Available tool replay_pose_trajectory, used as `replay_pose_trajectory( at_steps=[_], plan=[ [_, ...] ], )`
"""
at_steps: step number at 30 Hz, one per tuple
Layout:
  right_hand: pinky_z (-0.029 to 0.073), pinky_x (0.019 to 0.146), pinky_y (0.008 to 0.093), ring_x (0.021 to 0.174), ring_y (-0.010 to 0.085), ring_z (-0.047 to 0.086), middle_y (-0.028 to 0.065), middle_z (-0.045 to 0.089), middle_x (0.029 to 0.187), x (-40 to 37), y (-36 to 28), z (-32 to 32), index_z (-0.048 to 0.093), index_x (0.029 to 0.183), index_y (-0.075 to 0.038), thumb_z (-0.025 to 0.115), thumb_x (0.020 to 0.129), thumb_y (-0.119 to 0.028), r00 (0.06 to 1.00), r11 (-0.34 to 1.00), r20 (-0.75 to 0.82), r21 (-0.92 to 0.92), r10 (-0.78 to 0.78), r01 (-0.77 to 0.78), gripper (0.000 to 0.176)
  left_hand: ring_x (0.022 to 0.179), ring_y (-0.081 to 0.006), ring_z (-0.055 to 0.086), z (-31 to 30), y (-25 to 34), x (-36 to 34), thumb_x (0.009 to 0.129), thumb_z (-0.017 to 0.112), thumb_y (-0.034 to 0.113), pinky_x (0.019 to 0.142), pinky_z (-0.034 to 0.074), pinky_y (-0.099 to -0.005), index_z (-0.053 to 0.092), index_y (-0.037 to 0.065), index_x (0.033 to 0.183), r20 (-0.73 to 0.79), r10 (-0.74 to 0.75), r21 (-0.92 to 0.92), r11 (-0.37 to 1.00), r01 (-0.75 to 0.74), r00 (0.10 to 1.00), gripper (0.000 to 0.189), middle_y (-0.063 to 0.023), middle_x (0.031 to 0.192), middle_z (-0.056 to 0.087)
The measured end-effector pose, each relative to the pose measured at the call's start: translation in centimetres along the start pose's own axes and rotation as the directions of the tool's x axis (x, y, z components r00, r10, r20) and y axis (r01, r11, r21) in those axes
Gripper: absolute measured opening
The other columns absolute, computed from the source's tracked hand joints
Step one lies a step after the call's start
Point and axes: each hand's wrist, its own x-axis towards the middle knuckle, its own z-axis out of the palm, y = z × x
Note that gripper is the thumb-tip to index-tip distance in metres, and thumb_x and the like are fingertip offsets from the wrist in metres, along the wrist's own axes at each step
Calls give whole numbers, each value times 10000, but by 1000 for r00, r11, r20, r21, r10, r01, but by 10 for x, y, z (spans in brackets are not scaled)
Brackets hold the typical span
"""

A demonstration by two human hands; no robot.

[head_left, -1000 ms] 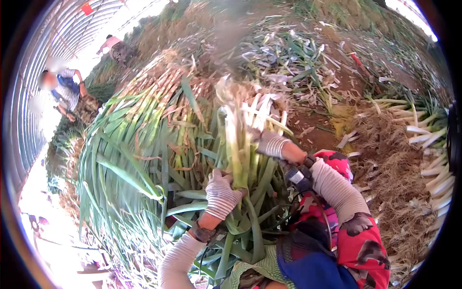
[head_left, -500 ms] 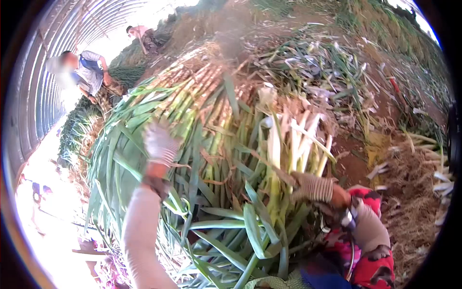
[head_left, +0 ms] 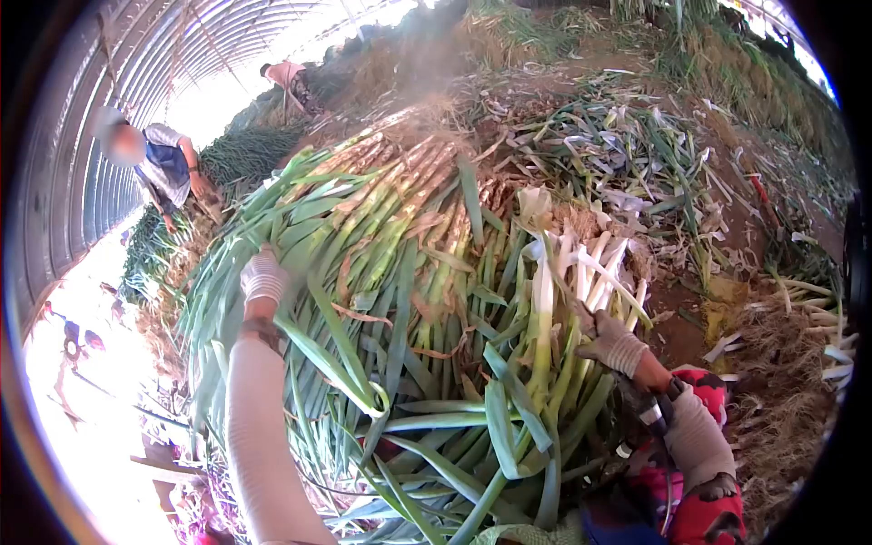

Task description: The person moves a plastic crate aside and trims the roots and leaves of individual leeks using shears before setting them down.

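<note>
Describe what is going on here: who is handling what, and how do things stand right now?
A person in gloves works at a big pile of leeks inside a tunnel. The right hand grips a bunch by its pale stalks, against the pile's near side. The left hand is stretched out on the pile's green leaves. Trimmings litter the ground behind, and two other people bend over further back.
</note>
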Motion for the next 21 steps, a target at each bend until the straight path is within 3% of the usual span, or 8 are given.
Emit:
replay_pose_trajectory(
  at_steps=[5,7,10,13,15,17,19,21],
  plan=[
    [479,717,403,810,347,599,222,596,847,-31,-54,25,453,1027,71,769,626,-322,928,934,140,148,-346,326,645,730,-376,612,12,1,-84,714,635,248,640,499,-463,587,109,888,-122,349,-13,936,-353,929,228,-166,768,629],
    [483,709,382,810,319,605,217,595,849,-47,-89,13,459,1064,52,750,649,-285,931,953,204,60,-303,297,609,669,-357,621,20,4,-159,719,593,200,593,494,-467,577,118,876,-164,476,-161,851,-499,864,177,-162,708,624],
    [478,630,344,695,245,571,132,567,753,-45,-98,9,473,932,10,755,649,-259,930,871,42,369,-365,325,482,669,-372,621,-15,17,-284,714,587,162,623,507,-447,578,93,864,145,698,-249,712,-657,702,166,-166,703,620],
    [488,602,329,669,237,588,135,595,796,-68,-119,36,476,1017,13,731,661,-217,824,838,194,261,-532,479,495,766,-365,621,20,11,-322,727,653,259,656,514,-410,589,46,945,115,808,-553,536,-638,579,312,-169,813,638],
    [502,636,343,700,256,610,164,613,845,-71,-121,36,475,1077,6,714,673,-207,832,871,264,201,-489,448,515,785,-325,629,4,13,-318,739,670,252,665,514,-380,604,40,955,151,739,-719,538,-441,656,310,-144,822,643],
    [507,697,368,767,277,620,193,615,860,-75,-128,21,472,1069,18,708,676,-212,897,926,257,212,-360,312,513,822,-281,633,3,10,-311,785,626,157,701,513,-353,635,60,995,8,481,-928,330,-172,877,232,-106,921,651],
    [502,731,379,820,289,616,207,612,842,-93,-142,2,469,1018,54,712,674,-218,922,976,330,151,-202,160,502,819,-259,624,21,6,-288,775,640,219,752,499,-340,623,73,1046,-78,449,-620,678,-396,890,308,-92,900,648],
    [506,682,366,771,292,619,202,610,810,-99,-133,19,468,995,60,727,671,-241,888,963,372,83,-270,258,512,895,-272,617,64,20,-283,756,654,265,793,490,-368,615,76,1065,155,523,-332,826,-455,838,364,-116,931,643]
  ],
)
